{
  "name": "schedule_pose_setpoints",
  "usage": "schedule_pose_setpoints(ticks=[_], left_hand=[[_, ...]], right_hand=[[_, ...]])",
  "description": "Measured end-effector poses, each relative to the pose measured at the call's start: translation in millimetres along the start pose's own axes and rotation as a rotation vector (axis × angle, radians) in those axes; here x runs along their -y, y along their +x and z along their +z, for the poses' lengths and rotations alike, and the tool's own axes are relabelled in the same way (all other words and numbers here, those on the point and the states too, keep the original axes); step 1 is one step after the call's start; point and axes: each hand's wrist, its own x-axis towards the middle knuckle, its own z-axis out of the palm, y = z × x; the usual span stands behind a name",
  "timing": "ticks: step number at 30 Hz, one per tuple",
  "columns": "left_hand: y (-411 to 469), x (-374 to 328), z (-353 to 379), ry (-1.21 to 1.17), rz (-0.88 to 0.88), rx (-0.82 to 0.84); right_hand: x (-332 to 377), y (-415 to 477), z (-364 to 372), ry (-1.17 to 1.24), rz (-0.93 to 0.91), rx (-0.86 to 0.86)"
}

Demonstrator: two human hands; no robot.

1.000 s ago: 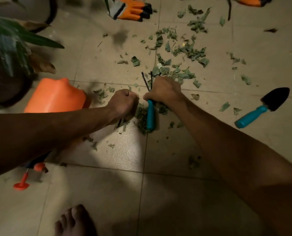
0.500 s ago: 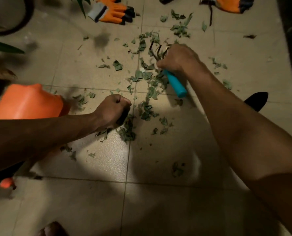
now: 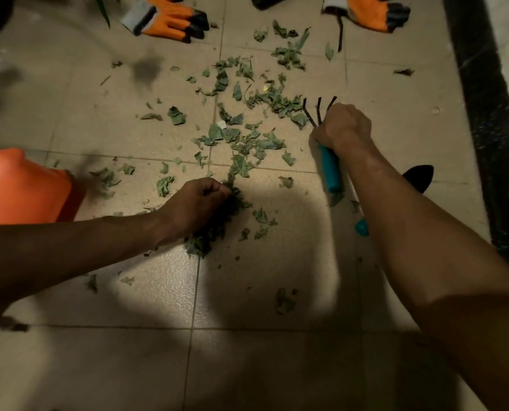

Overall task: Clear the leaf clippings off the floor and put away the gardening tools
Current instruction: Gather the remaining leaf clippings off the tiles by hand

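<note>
1. The tiled floor [image 3: 247, 366] was hard and lightly textured. Dry scraps would probably slide over it, though the grout lines could snag them.
2. An orange container [image 3: 19, 185] stood at the left edge, cut off by the frame. It looked like rigid plastic, but where best to grasp it could not be told.
3. The leaf clippings [image 3: 247, 137] lay strewn across the middle tiles, thickening into a darker heap [image 3: 208, 232] under the left hand. They looked thin, limp and nearly weightless. They were best raked together and scooped up in handfuls, since a loose pinch would shed pieces.
4. Two orange gloves lay at the far edge, well apart, one [image 3: 167, 17] to the left and one [image 3: 372, 13] to the right. Both were soft and floppy, and either could be lifted by its pale cuff.
5. The hand rake [image 3: 330, 170] was in the right hand [image 3: 345, 126], which was wrapped round the top of the teal handle just below the three dark tines. The tines met the right fringe of the clippings. The tool looked stiff and light, and the handle gave a sure hold.
6. The trowel [image 3: 419, 176] lay mostly hidden behind the right forearm. It looked rigid, and it was best taken by its teal handle.
7. The left hand [image 3: 197, 203] had its fingers curled into the top of the heap, seemingly clutching a wad.
</note>
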Motion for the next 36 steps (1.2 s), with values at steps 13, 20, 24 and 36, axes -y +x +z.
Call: schedule_pose_setpoints(ticks=[13,20,24,36], left_hand=[[-24,-8,-15,-0.179,0.082,-0.111],[-35,8,-33,-0.191,0.013,-0.206],[-42,14,-50,-0.262,-0.021,-0.251],[-38,19,-89,-0.099,0.080,-0.454]], right_hand=[[30,2,-17,0.267,-0.042,-0.330],[92,-9,21,0.844,-0.546,-0.161],[115,-18,52,0.692,-0.628,-0.077],[148,-75,71,1.184,-0.745,0.220]])
